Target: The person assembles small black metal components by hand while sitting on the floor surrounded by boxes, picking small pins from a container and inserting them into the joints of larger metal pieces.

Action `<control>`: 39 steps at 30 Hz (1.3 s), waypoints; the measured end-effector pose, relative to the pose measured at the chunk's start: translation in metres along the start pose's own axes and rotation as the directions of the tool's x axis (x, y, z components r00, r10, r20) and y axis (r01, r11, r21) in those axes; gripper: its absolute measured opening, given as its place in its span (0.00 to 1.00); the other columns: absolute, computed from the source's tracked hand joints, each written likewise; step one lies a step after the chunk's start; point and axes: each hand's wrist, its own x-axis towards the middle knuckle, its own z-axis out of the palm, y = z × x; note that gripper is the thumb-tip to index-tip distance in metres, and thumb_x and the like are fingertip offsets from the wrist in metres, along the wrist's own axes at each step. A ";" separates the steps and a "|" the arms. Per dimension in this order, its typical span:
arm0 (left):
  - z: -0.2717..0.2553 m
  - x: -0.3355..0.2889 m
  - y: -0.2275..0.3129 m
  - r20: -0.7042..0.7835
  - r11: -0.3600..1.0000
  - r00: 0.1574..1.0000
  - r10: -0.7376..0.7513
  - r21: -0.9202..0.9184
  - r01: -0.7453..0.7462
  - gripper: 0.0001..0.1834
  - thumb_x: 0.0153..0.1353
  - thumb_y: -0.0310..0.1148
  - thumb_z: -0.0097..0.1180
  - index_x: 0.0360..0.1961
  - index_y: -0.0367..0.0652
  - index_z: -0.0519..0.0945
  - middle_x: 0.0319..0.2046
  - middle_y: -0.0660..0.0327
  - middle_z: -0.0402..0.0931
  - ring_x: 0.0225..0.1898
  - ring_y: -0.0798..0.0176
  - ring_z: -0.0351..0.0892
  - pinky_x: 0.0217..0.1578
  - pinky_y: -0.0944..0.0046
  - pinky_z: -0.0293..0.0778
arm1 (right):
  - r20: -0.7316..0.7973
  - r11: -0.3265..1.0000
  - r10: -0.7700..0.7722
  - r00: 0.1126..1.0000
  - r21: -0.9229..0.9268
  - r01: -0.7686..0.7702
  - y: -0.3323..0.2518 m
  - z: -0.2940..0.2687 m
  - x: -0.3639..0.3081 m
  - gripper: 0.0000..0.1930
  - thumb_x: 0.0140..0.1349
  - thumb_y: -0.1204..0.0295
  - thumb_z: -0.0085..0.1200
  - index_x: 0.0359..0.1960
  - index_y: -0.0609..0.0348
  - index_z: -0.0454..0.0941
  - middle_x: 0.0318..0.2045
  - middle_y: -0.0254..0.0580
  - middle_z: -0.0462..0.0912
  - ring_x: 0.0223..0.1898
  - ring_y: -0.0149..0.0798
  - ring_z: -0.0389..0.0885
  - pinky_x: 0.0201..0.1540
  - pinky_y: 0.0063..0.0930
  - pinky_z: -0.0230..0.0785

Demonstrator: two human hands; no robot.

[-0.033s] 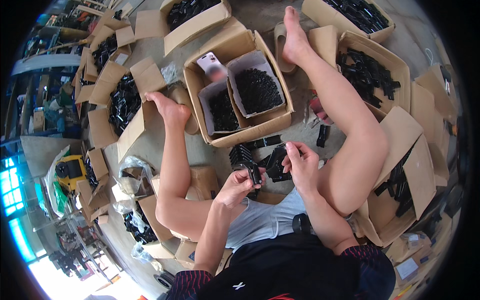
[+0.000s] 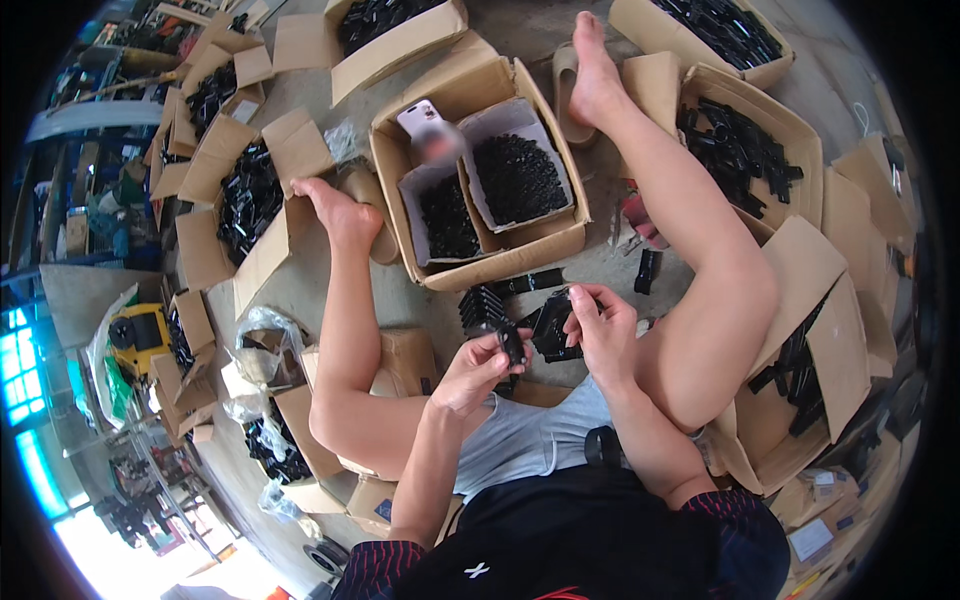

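Note:
My left hand (image 2: 468,378) pinches a small black plastic piece (image 2: 513,347) between thumb and fingers. Close to its right, my right hand (image 2: 606,338) is closed on a larger, flat black plastic part (image 2: 549,330), thumb on top. The two pieces are very near each other; whether they touch I cannot tell. Beyond my hands lies a row of black ribbed parts (image 2: 482,306) on the floor. Farther out stands an open cardboard box (image 2: 505,270) with two inner boxes of small black pieces (image 2: 515,180) and a phone (image 2: 424,122).
Open cartons of black parts surround me, including a left carton (image 2: 262,280), a far right carton (image 2: 815,165) and a near right carton (image 2: 840,350). A single black part (image 2: 647,271) lies by my right leg. Sandals (image 2: 565,95) sit near my feet, plastic bags (image 2: 262,365) at left.
The small piece in my left hand has turned and now shows more of its end. My right hand keeps its hold on the flat part, nearly unmoved.

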 end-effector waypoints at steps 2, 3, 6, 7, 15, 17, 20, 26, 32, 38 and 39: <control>0.011 0.004 -0.002 -0.113 0.997 0.992 0.050 0.070 -0.042 0.29 0.66 0.41 0.66 0.61 0.34 0.76 0.46 0.62 0.81 0.46 0.71 0.77 0.52 0.69 0.72 | 0.060 0.999 0.017 0.998 -0.048 -0.014 -0.001 0.002 -0.002 0.13 0.69 0.66 0.62 0.42 0.66 0.83 0.22 0.34 0.81 0.18 0.21 0.75 0.20 0.16 0.67; 0.012 0.005 -0.004 -0.146 0.993 0.986 0.077 0.105 -0.062 0.27 0.66 0.41 0.65 0.61 0.34 0.77 0.46 0.63 0.81 0.46 0.71 0.77 0.53 0.68 0.72 | 0.094 0.997 0.029 0.995 -0.079 -0.022 -0.003 0.004 -0.003 0.12 0.68 0.66 0.62 0.42 0.66 0.83 0.22 0.34 0.81 0.18 0.21 0.76 0.20 0.16 0.67; 0.004 0.004 -0.008 -0.160 0.982 0.987 0.034 0.188 -0.003 0.18 0.68 0.37 0.63 0.53 0.37 0.80 0.44 0.65 0.81 0.46 0.73 0.77 0.54 0.67 0.73 | 0.170 0.986 0.056 0.984 -0.163 -0.028 -0.004 0.009 -0.005 0.11 0.66 0.67 0.64 0.40 0.65 0.84 0.22 0.32 0.82 0.19 0.20 0.77 0.19 0.16 0.68; 0.003 0.003 -0.009 -0.139 0.986 0.990 0.017 0.168 0.006 0.17 0.68 0.37 0.63 0.51 0.37 0.80 0.43 0.65 0.81 0.45 0.73 0.77 0.53 0.67 0.73 | 0.189 0.981 0.070 0.979 -0.190 -0.033 -0.006 0.009 -0.004 0.12 0.66 0.67 0.64 0.40 0.65 0.84 0.22 0.32 0.82 0.19 0.20 0.77 0.20 0.16 0.68; -0.003 -0.003 -0.002 -0.076 0.992 0.995 -0.066 0.104 0.074 0.19 0.65 0.40 0.67 0.50 0.38 0.81 0.42 0.65 0.82 0.46 0.72 0.79 0.51 0.68 0.75 | 0.302 0.974 0.120 0.946 -0.221 -0.053 -0.006 0.014 -0.004 0.12 0.64 0.67 0.66 0.38 0.66 0.85 0.23 0.35 0.84 0.21 0.23 0.81 0.22 0.18 0.73; -0.011 -0.004 -0.004 -0.079 0.989 0.994 -0.071 0.127 0.081 0.22 0.63 0.42 0.68 0.52 0.37 0.82 0.45 0.62 0.84 0.49 0.68 0.82 0.53 0.65 0.77 | 0.301 0.973 0.127 0.945 -0.222 -0.060 -0.006 0.016 -0.004 0.12 0.64 0.66 0.66 0.38 0.66 0.85 0.23 0.36 0.84 0.22 0.24 0.82 0.23 0.18 0.73; -0.009 -0.007 -0.003 -0.098 0.981 0.992 -0.079 0.168 0.095 0.23 0.63 0.42 0.69 0.52 0.37 0.82 0.46 0.61 0.84 0.49 0.68 0.82 0.53 0.65 0.78 | 0.279 0.975 0.125 0.952 -0.215 -0.065 -0.003 0.016 -0.005 0.13 0.65 0.65 0.66 0.38 0.66 0.85 0.23 0.36 0.85 0.22 0.25 0.83 0.24 0.19 0.75; 0.000 -0.005 0.011 -0.112 0.971 0.984 -0.138 0.181 0.157 0.21 0.64 0.40 0.68 0.53 0.38 0.82 0.47 0.63 0.84 0.48 0.70 0.81 0.50 0.67 0.78 | 0.278 0.963 0.039 0.960 -0.267 0.038 0.003 0.013 -0.005 0.15 0.65 0.63 0.65 0.37 0.67 0.84 0.23 0.40 0.86 0.23 0.26 0.84 0.25 0.21 0.76; 0.004 -0.010 0.029 -0.180 0.953 0.981 -0.071 0.277 0.120 0.17 0.67 0.36 0.63 0.54 0.39 0.82 0.46 0.65 0.84 0.46 0.73 0.79 0.47 0.69 0.75 | 0.290 0.893 -0.130 0.948 -0.381 0.239 -0.003 0.023 -0.010 0.30 0.64 0.56 0.66 0.59 0.67 0.77 0.35 0.46 0.87 0.28 0.29 0.85 0.30 0.20 0.74; -0.037 0.000 0.112 -0.341 0.849 0.880 0.330 0.515 -0.119 0.17 0.67 0.36 0.62 0.53 0.40 0.81 0.44 0.65 0.83 0.42 0.72 0.76 0.43 0.70 0.69 | 0.070 0.574 -0.768 0.637 0.518 0.635 -0.145 0.046 -0.068 0.48 0.61 0.36 0.55 0.71 0.57 0.54 0.55 0.43 0.69 0.54 0.42 0.73 0.51 0.48 0.74; -0.049 0.001 0.126 -0.361 0.854 0.855 0.373 0.494 -0.164 0.17 0.66 0.36 0.62 0.52 0.40 0.81 0.43 0.65 0.83 0.41 0.72 0.76 0.43 0.71 0.68 | 0.019 0.418 -0.856 0.517 0.614 0.670 -0.164 0.056 -0.081 0.42 0.62 0.42 0.55 0.68 0.58 0.55 0.52 0.43 0.68 0.51 0.42 0.73 0.52 0.48 0.74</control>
